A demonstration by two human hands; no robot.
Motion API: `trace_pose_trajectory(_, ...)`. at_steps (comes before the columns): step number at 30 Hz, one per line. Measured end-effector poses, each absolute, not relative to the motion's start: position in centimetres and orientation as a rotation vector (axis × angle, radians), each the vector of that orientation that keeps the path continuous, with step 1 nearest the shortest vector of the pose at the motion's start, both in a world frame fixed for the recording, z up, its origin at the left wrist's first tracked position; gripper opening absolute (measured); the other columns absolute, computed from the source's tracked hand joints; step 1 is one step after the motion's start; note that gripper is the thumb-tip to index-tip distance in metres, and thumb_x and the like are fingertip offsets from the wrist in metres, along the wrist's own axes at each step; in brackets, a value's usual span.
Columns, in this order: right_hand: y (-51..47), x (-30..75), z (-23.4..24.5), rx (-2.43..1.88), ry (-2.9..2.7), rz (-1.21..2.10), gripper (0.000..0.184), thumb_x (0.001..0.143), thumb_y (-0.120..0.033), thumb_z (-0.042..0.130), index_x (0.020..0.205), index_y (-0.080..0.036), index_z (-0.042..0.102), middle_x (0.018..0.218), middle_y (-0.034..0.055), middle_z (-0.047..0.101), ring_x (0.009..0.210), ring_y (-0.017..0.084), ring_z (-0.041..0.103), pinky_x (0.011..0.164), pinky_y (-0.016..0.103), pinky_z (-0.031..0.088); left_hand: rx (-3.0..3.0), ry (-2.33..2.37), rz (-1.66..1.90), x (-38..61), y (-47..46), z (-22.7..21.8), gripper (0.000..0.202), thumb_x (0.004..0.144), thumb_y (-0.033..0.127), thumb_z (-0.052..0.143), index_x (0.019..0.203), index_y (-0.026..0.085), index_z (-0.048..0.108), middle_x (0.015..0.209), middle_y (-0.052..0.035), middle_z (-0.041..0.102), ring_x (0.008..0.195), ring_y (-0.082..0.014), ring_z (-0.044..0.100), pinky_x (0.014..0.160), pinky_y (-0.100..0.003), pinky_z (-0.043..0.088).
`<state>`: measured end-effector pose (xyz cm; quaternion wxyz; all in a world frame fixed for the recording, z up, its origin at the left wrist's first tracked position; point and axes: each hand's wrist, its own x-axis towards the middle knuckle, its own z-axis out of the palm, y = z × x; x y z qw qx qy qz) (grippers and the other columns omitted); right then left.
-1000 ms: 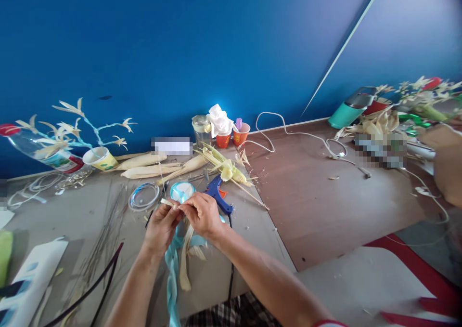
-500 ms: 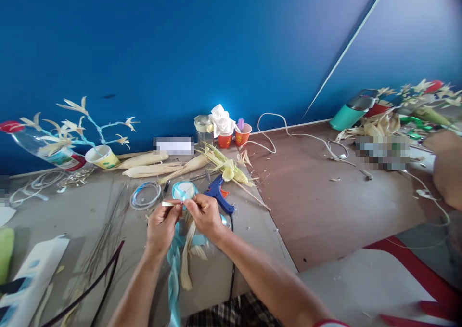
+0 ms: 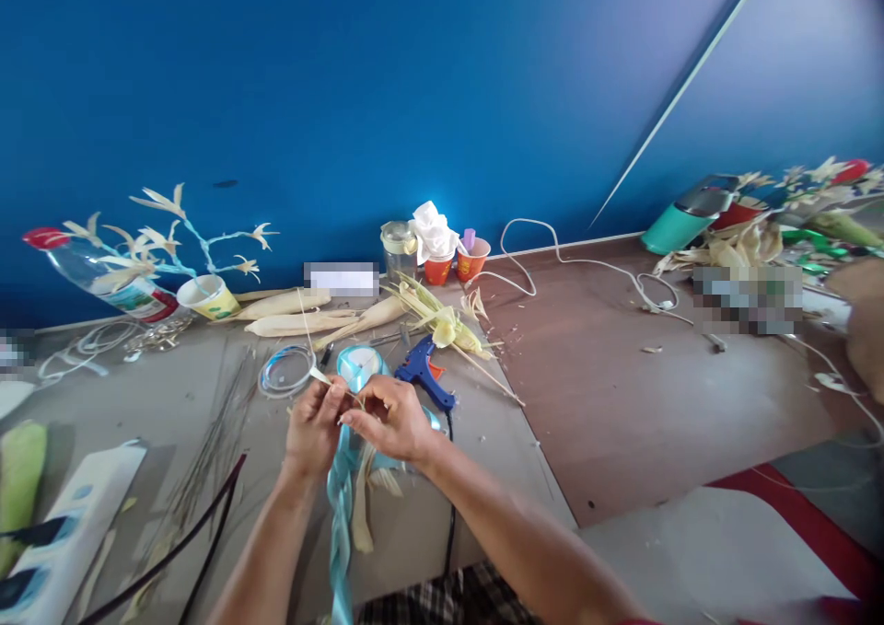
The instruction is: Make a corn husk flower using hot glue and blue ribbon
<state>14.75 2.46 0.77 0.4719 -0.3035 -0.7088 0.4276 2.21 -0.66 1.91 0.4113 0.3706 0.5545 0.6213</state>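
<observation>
My left hand [image 3: 314,430] pinches a narrow pale corn husk strip [image 3: 319,376], whose end sticks out above the fingers with a thin strand rising from it. Close beside it, my right hand [image 3: 395,420] is closed, thumb and fingers together on the strip's other end; the fingers partly hide it. Below the hands a light blue ribbon [image 3: 340,505] hangs in twists toward the table's front edge. A ribbon roll [image 3: 360,364] lies just beyond the fingers. To the right of it rests a blue glue gun [image 3: 423,373]. A dry husk piece [image 3: 362,515] lies under my right wrist.
Corn husks [image 3: 304,323] and a coil of clear tubing [image 3: 284,372] lie behind the hands. A paper cup [image 3: 207,297] holds husk flowers at left, near a power strip [image 3: 83,515]. Red cups [image 3: 472,261] stand by the wall. Another person's arm [image 3: 863,330] shows at far right.
The view has shifted slightly, moving things right. The husk strip's free end now tilts upward, with a thin strand standing above it. My right hand has turned and its fingers have curled in.
</observation>
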Motion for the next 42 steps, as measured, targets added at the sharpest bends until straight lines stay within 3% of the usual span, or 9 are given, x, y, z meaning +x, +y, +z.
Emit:
trace_pose_trajectory(3,2.7,15.2,1.0,-0.678,-1.851,0.892,0.032,0.076,-0.033,0.062,0.104,-0.017,0.057,0.081,0.0032,0.056,0.060,0.011,0.047,0.061,0.024,0.044,0.703,1.161,1.574,2.2,-0.4,2.0,0.027,0.062,0.037,0.076,0.064,0.015,0.060,0.049,0.0060,0.045,0.045,-0.0057,0.039,0.044,-0.017,0.036)
trace_pose_trajectory(6,3.0,15.2,1.0,-0.557,-1.919,0.787,0.034,0.084,-0.023,0.052,0.118,-0.019,0.051,0.093,0.0077,0.059,0.078,0.014,0.055,0.073,0.027,0.047,0.590,1.071,1.543,2.1,-0.2,1.8,0.023,0.059,0.030,0.079,0.067,0.015,0.064,0.053,0.0048,0.051,0.047,-0.0047,0.042,0.047,-0.015,0.039)
trace_pose_trajectory(10,3.3,14.9,0.4,-0.517,-1.886,0.689,0.023,0.090,-0.018,0.042,0.105,-0.019,0.059,0.090,0.0080,0.062,0.082,0.014,0.059,0.076,0.027,0.048,0.576,1.032,1.498,2.2,-0.2,1.4,0.021,0.058,0.027,0.080,0.067,0.014,0.066,0.056,0.0037,0.054,0.050,-0.0042,0.045,0.050,-0.014,0.041)
trace_pose_trajectory(18,3.1,14.8,0.6,-0.727,-1.681,0.841,0.014,0.085,-0.022,0.049,0.077,-0.018,0.060,0.074,0.0045,0.061,0.071,0.014,0.057,0.067,0.026,0.045,0.597,1.111,1.505,2.8,-0.3,1.5,0.020,0.062,0.028,0.077,0.066,0.014,0.064,0.057,0.0034,0.054,0.051,-0.0052,0.046,0.053,-0.017,0.041)
trace_pose_trajectory(31,2.6,13.6,0.5,-0.799,-1.163,1.451,0.024,0.078,-0.034,0.055,0.063,-0.018,0.046,0.055,-0.0041,0.047,0.052,0.008,0.041,0.053,0.021,0.035,0.747,1.246,1.558,2.6,-0.5,0.9,0.022,0.066,0.032,0.072,0.077,0.014,0.067,0.059,0.0015,0.056,0.056,-0.0091,0.051,0.053,-0.020,0.041)
trace_pose_trajectory(38,3.0,13.5,0.9,-0.869,-1.038,1.523,0.031,0.071,-0.035,0.058,0.054,-0.019,0.037,0.048,-0.0066,0.037,0.048,0.006,0.030,0.047,0.021,0.026,0.930,1.433,1.460,2.3,-0.6,0.3,0.024,0.070,0.036,0.067,0.080,0.014,0.066,0.057,0.0024,0.053,0.050,-0.0086,0.044,0.047,-0.020,0.035)
trace_pose_trajectory(42,3.0,13.6,0.9,-0.902,-1.079,1.477,0.034,0.071,-0.036,0.057,0.052,-0.019,0.034,0.048,-0.0067,0.034,0.048,0.006,0.028,0.047,0.021,0.025,1.127,1.498,1.330,2.4,-0.7,0.4,0.021,0.074,0.036,0.063,0.071,0.015,0.062,0.056,0.0038,0.047,0.050,-0.0090,0.039,0.046,-0.020,0.031)
